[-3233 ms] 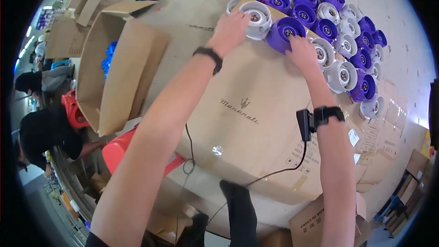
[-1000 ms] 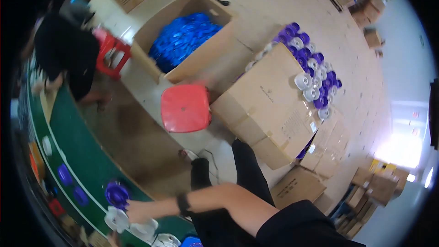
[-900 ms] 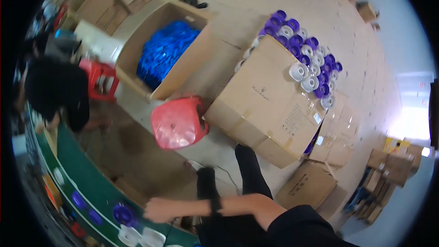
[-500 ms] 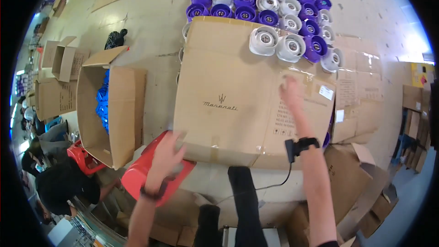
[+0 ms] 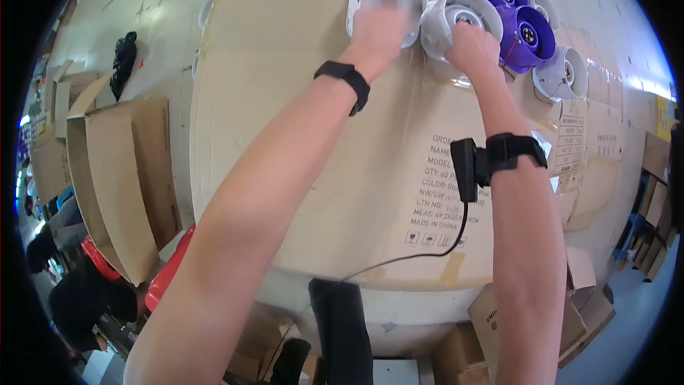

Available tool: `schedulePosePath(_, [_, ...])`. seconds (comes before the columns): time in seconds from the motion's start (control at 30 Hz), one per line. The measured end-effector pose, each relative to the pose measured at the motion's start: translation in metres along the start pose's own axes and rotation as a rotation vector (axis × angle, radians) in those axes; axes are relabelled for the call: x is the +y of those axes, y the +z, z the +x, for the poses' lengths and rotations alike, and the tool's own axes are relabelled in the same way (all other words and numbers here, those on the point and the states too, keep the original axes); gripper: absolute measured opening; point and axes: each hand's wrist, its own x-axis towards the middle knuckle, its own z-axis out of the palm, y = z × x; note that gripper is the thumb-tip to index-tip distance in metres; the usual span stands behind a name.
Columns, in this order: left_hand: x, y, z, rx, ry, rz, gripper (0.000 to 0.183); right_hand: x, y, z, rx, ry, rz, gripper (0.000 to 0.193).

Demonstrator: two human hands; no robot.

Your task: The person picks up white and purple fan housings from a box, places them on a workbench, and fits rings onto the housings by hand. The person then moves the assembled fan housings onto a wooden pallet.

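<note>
Two white bowl-shaped plastic housings stand side by side at the far edge of a large taped carton. My left hand reaches over the near rim of the left white housing; its fingers are hidden inside and smeared. At the right white housing, a fitting with small dark dots shows in the middle. My right hand is closed on the near rim of this one, fingers curled inward. The big carton lies under both forearms, with printing on its top. Black straps circle both wrists, and the right one carries a small black device.
Several purple housings and white ones crowd the far side. Another white housing stands at the right. An opened box and red plastic pieces are on the left. Loose cardboard lies right. A person is at lower left.
Both hands have moved far forward, to the two white housings; my left hand came up from beside the red piece. The view has shifted toward the carton.
</note>
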Motion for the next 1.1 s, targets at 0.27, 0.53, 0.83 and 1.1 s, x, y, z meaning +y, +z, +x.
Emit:
schedulePosePath(0.27, [-0.008,-0.032,-0.136,0.035,-0.158,-0.256,0.015,-0.044,-0.013,-0.135,-0.001,0.037,0.256,0.033])
schedulePosePath(0.53, [-0.024,-0.249,-0.547,-0.299,-0.953,-0.476,0.015,-0.125,-0.029,-0.5,-0.461,-0.31,0.72,0.041])
schedulePosePath(0.83, [-0.157,-0.586,-1.017,0.168,-1.861,0.248,0.033,-0.519,-0.211,-0.698,-0.526,-1.536,0.647,0.037])
schedulePosePath(1.1, [-0.126,-0.645,-1.346,0.175,-2.287,0.276,0.035,-0.797,-0.328,-0.902,-0.074,-2.063,0.564,0.01])
